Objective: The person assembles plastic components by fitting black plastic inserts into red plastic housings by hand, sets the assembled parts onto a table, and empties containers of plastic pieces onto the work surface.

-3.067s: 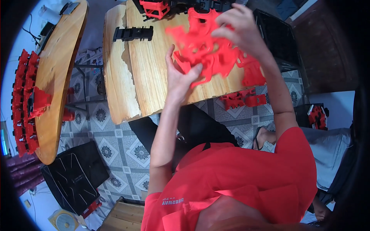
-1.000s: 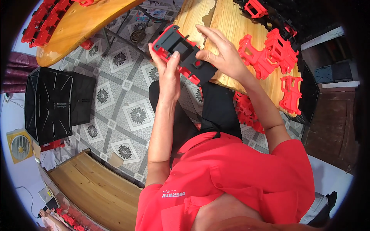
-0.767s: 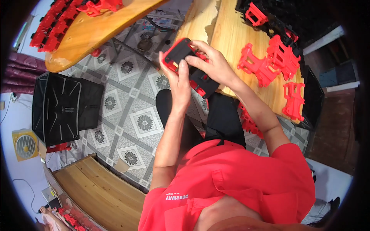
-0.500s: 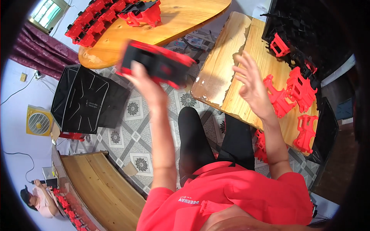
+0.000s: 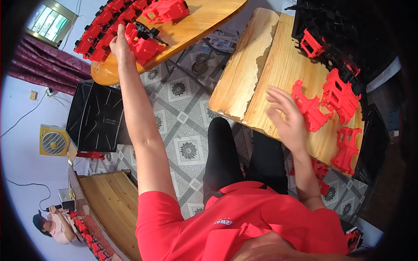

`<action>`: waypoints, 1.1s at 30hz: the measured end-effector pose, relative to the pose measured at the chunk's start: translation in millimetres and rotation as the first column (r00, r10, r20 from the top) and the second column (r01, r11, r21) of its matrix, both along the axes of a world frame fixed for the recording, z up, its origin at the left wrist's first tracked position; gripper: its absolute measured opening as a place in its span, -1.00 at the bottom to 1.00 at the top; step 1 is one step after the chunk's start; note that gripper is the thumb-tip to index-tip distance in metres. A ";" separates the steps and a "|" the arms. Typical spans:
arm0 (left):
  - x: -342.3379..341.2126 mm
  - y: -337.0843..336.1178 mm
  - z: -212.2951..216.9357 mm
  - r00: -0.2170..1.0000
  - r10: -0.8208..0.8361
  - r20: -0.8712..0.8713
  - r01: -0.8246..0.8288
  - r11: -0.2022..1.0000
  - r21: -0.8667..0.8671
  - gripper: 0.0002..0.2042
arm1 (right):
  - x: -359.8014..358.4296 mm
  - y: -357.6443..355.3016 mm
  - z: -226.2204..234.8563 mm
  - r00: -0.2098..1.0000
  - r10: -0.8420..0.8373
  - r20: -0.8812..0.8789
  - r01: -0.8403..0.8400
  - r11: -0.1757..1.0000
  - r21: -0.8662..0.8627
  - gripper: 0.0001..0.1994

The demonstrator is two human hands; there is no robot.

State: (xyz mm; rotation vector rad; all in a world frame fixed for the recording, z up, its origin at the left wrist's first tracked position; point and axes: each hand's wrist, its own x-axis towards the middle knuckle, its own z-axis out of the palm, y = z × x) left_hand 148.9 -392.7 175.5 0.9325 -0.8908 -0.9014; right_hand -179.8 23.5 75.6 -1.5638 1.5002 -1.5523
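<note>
My left hand (image 5: 121,45), arm stretched out to the far left, grips the near left side of a red-and-black plastic assembly (image 5: 143,48). That piece is boxy and sits at the edge of the oval wooden table (image 5: 204,24); whether it rests on the wood I cannot tell. Beside it lies another red assembly (image 5: 166,10). My right hand (image 5: 287,119) hovers over the near edge of the slab-topped wooden table (image 5: 244,69), slightly blurred, its fingers loosely apart and holding nothing. Closest to it is a red moulded plastic frame (image 5: 310,105).
Rows of red-and-black assemblies (image 5: 102,28) fill the oval table's left end. More red frames (image 5: 341,96) and a heap of black parts (image 5: 333,37) lie at right. A black crate (image 5: 100,117) and a yellow fan (image 5: 54,140) stand left; another person (image 5: 56,224) works lower left.
My left hand has carried the red-and-black assembly forward and left, to the oval table's edge. My right hand stays over the slab table, dipping slightly.
</note>
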 end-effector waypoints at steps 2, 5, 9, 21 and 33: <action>8.3 -11.7 -8.9 0.892 0.260 0.369 -0.256 0.965 -0.059 -0.55 | 33.3 -41.6 17.1 0.995 0.096 0.033 -0.093 0.993 -0.072 -0.53; 10.6 -15.6 -15.3 0.969 0.102 0.224 -0.091 0.994 -0.060 -0.70 | 80.7 -142.5 30.4 0.992 0.082 -0.092 -0.105 0.952 -0.286 -0.32; -13.6 -3.9 -11.5 0.988 0.031 0.153 -0.027 0.999 -0.030 -0.83 | 112.5 -275.2 53.5 0.951 -0.083 -0.299 0.004 0.967 -0.256 -0.14; 14.0 92.1 -7.8 0.974 -0.102 -0.203 0.039 0.955 -0.292 -0.75 | 169.2 -281.6 105.5 0.777 0.160 -0.609 -0.509 0.729 -0.458 -0.40; -10.8 169.5 -24.6 0.909 -0.301 -0.289 0.118 0.849 -0.515 -0.57 | 175.4 -208.2 107.9 0.823 -0.081 -0.562 -0.396 0.626 -0.671 -0.74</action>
